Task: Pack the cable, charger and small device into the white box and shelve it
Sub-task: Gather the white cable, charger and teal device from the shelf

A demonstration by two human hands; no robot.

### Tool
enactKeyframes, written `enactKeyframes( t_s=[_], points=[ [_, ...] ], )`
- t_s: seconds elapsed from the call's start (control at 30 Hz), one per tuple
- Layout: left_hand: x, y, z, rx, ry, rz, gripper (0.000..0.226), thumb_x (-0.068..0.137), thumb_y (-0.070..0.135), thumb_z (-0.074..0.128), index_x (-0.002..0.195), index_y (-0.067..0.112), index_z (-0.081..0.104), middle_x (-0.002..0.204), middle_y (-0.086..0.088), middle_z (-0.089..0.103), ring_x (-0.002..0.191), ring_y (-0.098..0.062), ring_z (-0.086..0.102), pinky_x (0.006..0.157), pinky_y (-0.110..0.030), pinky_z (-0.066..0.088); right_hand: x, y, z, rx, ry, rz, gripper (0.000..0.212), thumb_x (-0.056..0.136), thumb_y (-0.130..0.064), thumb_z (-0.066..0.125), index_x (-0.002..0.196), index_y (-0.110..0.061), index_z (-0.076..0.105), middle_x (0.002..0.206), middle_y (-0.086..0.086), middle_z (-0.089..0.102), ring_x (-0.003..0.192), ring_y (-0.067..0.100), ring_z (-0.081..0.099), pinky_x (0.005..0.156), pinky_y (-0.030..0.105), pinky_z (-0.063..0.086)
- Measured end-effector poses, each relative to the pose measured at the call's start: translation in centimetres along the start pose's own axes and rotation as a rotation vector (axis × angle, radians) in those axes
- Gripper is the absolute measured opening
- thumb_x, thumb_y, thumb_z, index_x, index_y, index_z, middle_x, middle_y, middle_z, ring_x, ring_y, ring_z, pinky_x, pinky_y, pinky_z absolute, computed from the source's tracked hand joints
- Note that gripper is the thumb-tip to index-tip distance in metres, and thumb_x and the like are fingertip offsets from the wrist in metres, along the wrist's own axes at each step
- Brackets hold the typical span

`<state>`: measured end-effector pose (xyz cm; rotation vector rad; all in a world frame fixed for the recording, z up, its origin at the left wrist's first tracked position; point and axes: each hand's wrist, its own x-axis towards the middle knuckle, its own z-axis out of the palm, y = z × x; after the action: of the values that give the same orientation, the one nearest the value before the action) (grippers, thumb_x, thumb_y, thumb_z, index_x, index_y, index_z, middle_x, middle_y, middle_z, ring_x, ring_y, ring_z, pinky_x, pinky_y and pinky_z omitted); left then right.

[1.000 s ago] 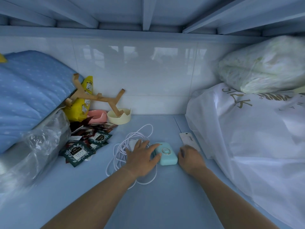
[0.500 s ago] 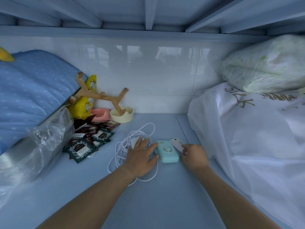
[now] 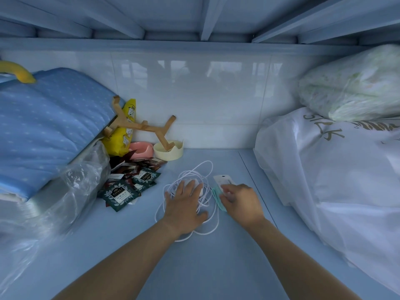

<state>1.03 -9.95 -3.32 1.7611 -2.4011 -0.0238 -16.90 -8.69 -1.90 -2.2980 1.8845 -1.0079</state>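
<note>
A tangled white cable [image 3: 171,188] lies on the blue shelf floor [image 3: 194,267]. My left hand [image 3: 184,205] rests flat on it with fingers spread, covering part of the white charger [image 3: 195,184]. Just to the right, my right hand [image 3: 241,202] grips the small teal device [image 3: 216,197], tipped up on its edge. A small flat white box [image 3: 223,180] is pinched against the device and sticks out beyond my fingers.
Tea sachets [image 3: 121,191] lie scattered to the left, beside a clear plastic bag [image 3: 71,191] under a blue quilt [image 3: 49,126]. A wooden stand [image 3: 140,126], cream bowl [image 3: 168,151] and pink dish [image 3: 139,149] sit at the back. Large white bags [image 3: 335,180] fill the right side.
My right hand picked the flat white box off the shelf, carried it left onto the teal device and tipped the device on edge. My left hand slid back from the device onto the cable.
</note>
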Motion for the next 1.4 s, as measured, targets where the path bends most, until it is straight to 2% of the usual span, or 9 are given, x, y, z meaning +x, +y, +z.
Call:
enactKeyframes(
  t_s=[0.07, 0.17, 0.3, 0.43, 0.8, 0.93, 1.07, 1.17, 1.4],
  points=[
    [0.1, -0.3, -0.1, 0.016, -0.007, -0.034, 0.081, 0.079, 0.061, 0.047, 0.144, 0.039, 0.005, 0.157, 0.004, -0.006, 0.142, -0.026, -0.014, 0.105, -0.067, 0.002, 0.1, 0.4, 0.1, 0.034, -0.037, 0.012, 0.030, 0.080, -0.037, 0.063, 0.105, -0.022, 0.065, 0.095, 0.008, 0.067, 0.095, 0.027, 0.057, 0.074, 0.028, 0.041],
    [0.4, -0.4, -0.3, -0.032, -0.064, -0.105, 0.079, 0.076, 0.065, 0.048, 0.139, 0.053, 0.003, 0.156, 0.002, -0.013, 0.140, -0.032, -0.018, 0.102, -0.071, 0.008, 0.1, 1.0, 0.5, -0.036, -0.080, 0.024, 0.049, 0.072, -0.054, 0.065, 0.116, -0.033, 0.059, 0.116, -0.010, 0.063, 0.118, 0.015, 0.045, 0.089, 0.031, 0.026],
    [0.9, -0.2, -0.2, -0.060, -0.131, -0.122, 0.075, 0.079, 0.066, 0.046, 0.137, 0.057, -0.001, 0.156, 0.002, -0.015, 0.141, -0.036, -0.003, 0.097, -0.071, 0.021, -0.1, 1.9, 0.9, 0.081, -0.180, 0.008, 0.064, 0.064, -0.048, 0.075, 0.122, -0.029, 0.055, 0.131, -0.009, 0.051, 0.126, 0.015, 0.038, 0.107, 0.032, 0.027],
    [1.1, 0.0, -0.3, -0.047, -0.096, -0.090, 0.064, 0.086, 0.058, 0.043, 0.138, 0.055, 0.005, 0.156, 0.001, -0.010, 0.140, -0.036, 0.012, 0.096, -0.067, 0.027, -0.1, 2.4, 1.1, 0.150, -0.188, -0.021, 0.061, 0.068, -0.037, 0.076, 0.124, -0.023, 0.054, 0.132, -0.004, 0.048, 0.125, 0.017, 0.037, 0.102, 0.015, 0.020],
    [0.8, 0.7, -1.9, -0.033, -0.047, -0.036, 0.059, 0.087, 0.011, 0.043, 0.138, 0.038, 0.026, 0.153, -0.009, 0.010, 0.125, -0.031, 0.042, 0.085, -0.041, 0.043, -0.4, 2.4, 1.9, 0.031, -0.126, -0.104, 0.053, 0.079, -0.034, 0.057, 0.130, -0.023, 0.048, 0.136, -0.003, 0.047, 0.127, 0.023, 0.034, 0.102, 0.032, 0.035],
    [0.6, 0.7, -1.8, -0.044, -0.056, -0.049, 0.060, 0.087, 0.014, 0.045, 0.138, 0.039, 0.026, 0.153, -0.006, 0.010, 0.127, -0.029, 0.040, 0.089, -0.044, 0.041, -0.4, 2.7, 1.9, -0.018, -0.162, -0.139, 0.055, 0.081, -0.036, 0.052, 0.133, -0.023, 0.042, 0.141, -0.003, 0.040, 0.128, 0.025, 0.029, 0.099, 0.038, 0.040],
    [0.9, 1.2, -1.3, -0.116, -0.018, -0.103, 0.050, 0.088, 0.036, 0.050, 0.133, 0.045, 0.031, 0.148, -0.002, 0.013, 0.129, -0.031, 0.033, 0.092, -0.054, 0.041, -0.2, 2.8, 1.9, -0.060, -0.202, -0.128, 0.055, 0.084, -0.043, 0.048, 0.135, -0.027, 0.035, 0.144, -0.007, 0.032, 0.132, 0.022, 0.023, 0.096, 0.038, 0.041],
    [1.4, 1.7, -1.0, -0.065, -0.076, -0.149, 0.052, 0.088, 0.044, 0.050, 0.134, 0.046, 0.028, 0.152, -0.003, 0.002, 0.133, -0.035, 0.028, 0.095, -0.057, 0.039, -0.2, 2.9, 1.9, -0.085, -0.212, -0.108, 0.053, 0.088, -0.045, 0.046, 0.136, -0.028, 0.032, 0.146, -0.008, 0.029, 0.135, 0.020, 0.021, 0.097, 0.037, 0.041],
    [1.3, 2.4, -2.0, -0.040, -0.135, -0.138, 0.069, 0.084, 0.001, 0.048, 0.136, 0.041, 0.028, 0.156, -0.006, -0.011, 0.124, -0.037, 0.043, 0.092, -0.050, 0.044, -0.4, 2.5, 1.6, -0.049, -0.207, -0.129, 0.050, 0.085, -0.033, 0.050, 0.133, -0.023, 0.039, 0.142, -0.005, 0.035, 0.131, 0.020, 0.026, 0.098, 0.036, 0.041]
  ],
)
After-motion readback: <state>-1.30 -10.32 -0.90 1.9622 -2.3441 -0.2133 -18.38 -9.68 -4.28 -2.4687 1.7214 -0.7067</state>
